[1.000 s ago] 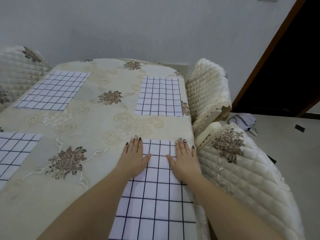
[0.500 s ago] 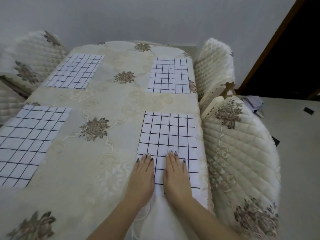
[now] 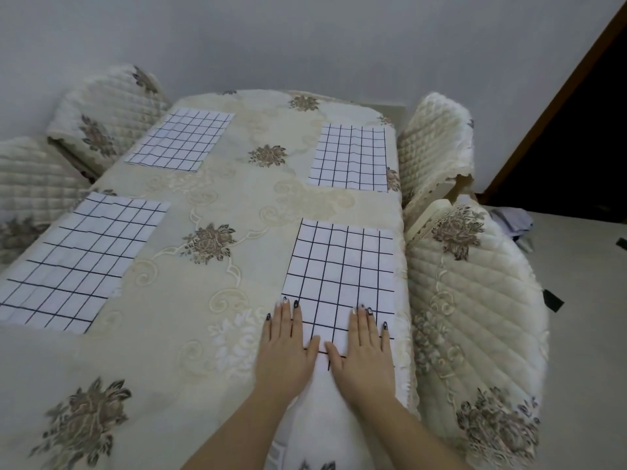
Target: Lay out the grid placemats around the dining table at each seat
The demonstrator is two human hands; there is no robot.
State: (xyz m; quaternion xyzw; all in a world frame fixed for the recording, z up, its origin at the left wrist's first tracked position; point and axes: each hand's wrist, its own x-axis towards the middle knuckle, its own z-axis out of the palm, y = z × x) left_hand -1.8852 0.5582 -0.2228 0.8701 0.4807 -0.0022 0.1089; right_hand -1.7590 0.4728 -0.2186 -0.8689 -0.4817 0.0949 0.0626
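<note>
My left hand (image 3: pixel 283 351) and right hand (image 3: pixel 364 354), fingers (image 3: pixel 292 322) straight, press the white black-grid cloth placemat (image 3: pixel 339 262); three more placemats (image 3: pixel 351 157) lie beyond them. I judge the task nearly done.

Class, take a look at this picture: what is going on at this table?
A person is laying grid placemats on a dining table. The left hand and right hand lie flat on the near edge of the near right placemat. The far right placemat, far left placemat and near left placemat already lie flat at other seats.
</note>
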